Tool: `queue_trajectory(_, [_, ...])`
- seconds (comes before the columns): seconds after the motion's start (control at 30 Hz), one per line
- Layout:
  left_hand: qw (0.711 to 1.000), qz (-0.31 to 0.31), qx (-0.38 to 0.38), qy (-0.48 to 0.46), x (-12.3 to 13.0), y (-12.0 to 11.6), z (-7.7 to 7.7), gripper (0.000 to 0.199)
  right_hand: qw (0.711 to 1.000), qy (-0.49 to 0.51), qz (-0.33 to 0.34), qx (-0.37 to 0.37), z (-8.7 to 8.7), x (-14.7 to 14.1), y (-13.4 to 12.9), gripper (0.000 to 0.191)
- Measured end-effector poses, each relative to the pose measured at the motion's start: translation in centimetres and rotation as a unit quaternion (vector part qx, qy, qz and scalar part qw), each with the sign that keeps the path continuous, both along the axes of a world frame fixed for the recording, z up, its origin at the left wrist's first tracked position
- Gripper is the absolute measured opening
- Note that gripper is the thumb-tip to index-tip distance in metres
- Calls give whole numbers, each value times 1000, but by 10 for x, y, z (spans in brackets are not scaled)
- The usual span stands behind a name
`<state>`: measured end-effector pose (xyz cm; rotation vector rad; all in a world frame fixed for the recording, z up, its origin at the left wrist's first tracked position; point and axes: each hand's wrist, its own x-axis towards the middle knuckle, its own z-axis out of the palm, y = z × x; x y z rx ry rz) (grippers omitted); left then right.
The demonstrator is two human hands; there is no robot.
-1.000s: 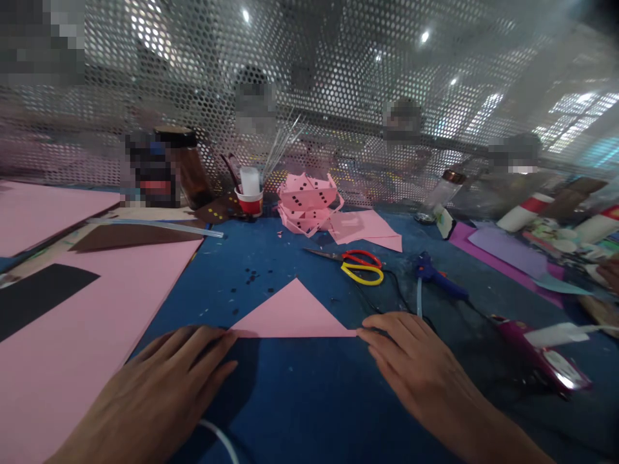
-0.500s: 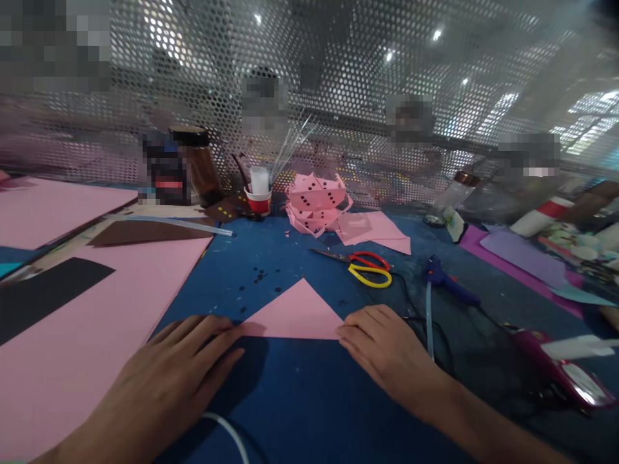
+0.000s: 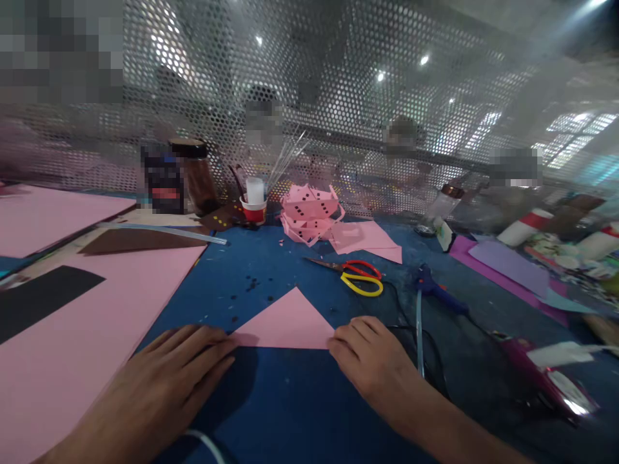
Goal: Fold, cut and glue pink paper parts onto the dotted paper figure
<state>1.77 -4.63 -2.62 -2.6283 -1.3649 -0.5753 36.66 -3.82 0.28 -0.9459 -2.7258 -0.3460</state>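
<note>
A folded pink paper triangle (image 3: 289, 325) lies point-away on the blue table, its long folded edge towards me. At its left corner, my left hand (image 3: 176, 370) is closed, fingertips together on the paper and thumb close beside them. The closed fingers of my right hand (image 3: 370, 361) grip the opposite corner, with the thumb largely hidden. Just beyond the triangle are small black paper dots (image 3: 251, 283). Scissors (image 3: 360, 277) with one red and one yellow handle loop lie past its right side.
Large pink sheets (image 3: 82, 361) with a black strip (image 3: 48, 299) cover the left side. At the back stand a pink paper construction (image 3: 309, 212) and a red-white cup (image 3: 254, 211). A blue glue gun (image 3: 438, 290) with its cord lies right, near purple paper (image 3: 512, 261). People sit behind the perforated screen (image 3: 333, 96).
The view has tilted slightly, so everything sits a little lower and further left. My left thumb has drawn closer to its fingers. Both hands stay at the triangle's corners.
</note>
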Motion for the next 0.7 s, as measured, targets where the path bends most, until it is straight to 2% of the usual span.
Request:
queue_trajectory(0.2, [999,-15,-35,-31,3,0,4,27,1000,-6,7,17,0,-2,0,21])
queue_trajectory(0.7, [997,-31,-3,-73,5,9,6,22,1000,-5,-11,-12,-11,5,3,19])
